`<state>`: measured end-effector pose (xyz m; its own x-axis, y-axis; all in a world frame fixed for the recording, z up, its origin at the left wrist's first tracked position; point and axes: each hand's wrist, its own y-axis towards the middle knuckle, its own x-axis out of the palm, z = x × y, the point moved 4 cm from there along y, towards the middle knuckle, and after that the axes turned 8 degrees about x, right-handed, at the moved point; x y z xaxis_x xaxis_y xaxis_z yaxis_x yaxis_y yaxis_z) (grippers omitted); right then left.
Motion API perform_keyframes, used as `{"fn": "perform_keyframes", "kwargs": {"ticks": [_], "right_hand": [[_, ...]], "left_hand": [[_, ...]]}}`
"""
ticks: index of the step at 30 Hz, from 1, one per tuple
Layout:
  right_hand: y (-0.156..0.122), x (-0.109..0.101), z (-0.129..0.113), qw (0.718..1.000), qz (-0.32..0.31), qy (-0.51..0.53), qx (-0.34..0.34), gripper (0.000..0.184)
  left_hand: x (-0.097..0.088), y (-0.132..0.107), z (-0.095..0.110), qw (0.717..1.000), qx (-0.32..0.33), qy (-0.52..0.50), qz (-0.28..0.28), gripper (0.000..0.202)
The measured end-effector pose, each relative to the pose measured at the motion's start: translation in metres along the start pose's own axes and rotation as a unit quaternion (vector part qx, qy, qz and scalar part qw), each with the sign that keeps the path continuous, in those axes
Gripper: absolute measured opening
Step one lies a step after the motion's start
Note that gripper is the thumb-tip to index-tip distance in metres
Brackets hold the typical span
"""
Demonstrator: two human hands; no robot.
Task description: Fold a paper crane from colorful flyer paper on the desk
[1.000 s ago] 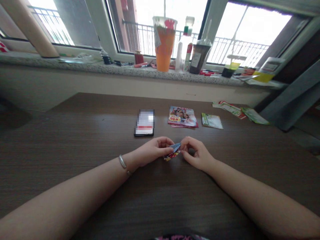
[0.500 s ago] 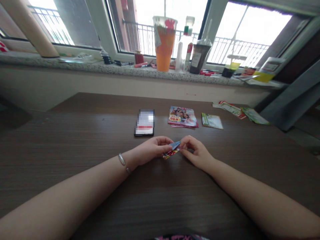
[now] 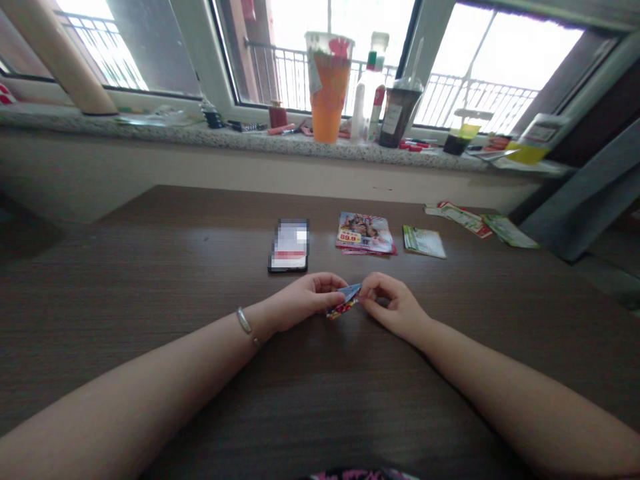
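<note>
Little has changed from a second ago: the left hand (image 3: pixel 309 301) and right hand (image 3: pixel 393 303) still have their fingers clamped on opposite ends of a small folded paper (image 3: pixel 351 292), blue above, red and yellow below. The paper sits nearer me than the smartphone (image 3: pixel 290 245); whether it touches the table (image 3: pixel 125 280), I can't quite tell. The flyers (image 3: pixel 367 233) beyond haven't budged.
</note>
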<state>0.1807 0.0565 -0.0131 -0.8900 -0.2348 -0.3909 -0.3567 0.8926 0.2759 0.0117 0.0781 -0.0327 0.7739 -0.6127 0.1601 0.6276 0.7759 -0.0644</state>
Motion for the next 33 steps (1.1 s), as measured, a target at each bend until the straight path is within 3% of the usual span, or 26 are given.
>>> {"fn": "perform_keyframes", "kwargs": {"ticks": [6,13,22,30,33], "right_hand": [[-0.001,-0.002,-0.002,0.996,0.011,-0.093,-0.010,0.016],[-0.002,-0.002,-0.009,0.980,-0.014,-0.192,-0.051,0.015],[-0.001,-0.003,-0.011,0.980,0.019,-0.182,-0.074,0.006],[-0.001,-0.001,-0.017,0.978,0.053,-0.175,-0.103,0.009],[-0.002,-0.001,-0.019,0.977,0.065,-0.170,-0.112,0.010]], "left_hand": [[0.006,0.000,-0.001,0.998,0.045,0.051,0.003,0.035],[0.007,0.000,-0.002,0.996,0.034,0.083,-0.010,0.032],[0.011,-0.002,0.004,0.992,0.021,0.118,-0.040,0.024],[0.016,-0.004,0.006,0.993,0.042,0.105,0.026,0.019],[0.019,-0.006,0.007,0.993,0.044,0.106,0.026,0.020]]}}
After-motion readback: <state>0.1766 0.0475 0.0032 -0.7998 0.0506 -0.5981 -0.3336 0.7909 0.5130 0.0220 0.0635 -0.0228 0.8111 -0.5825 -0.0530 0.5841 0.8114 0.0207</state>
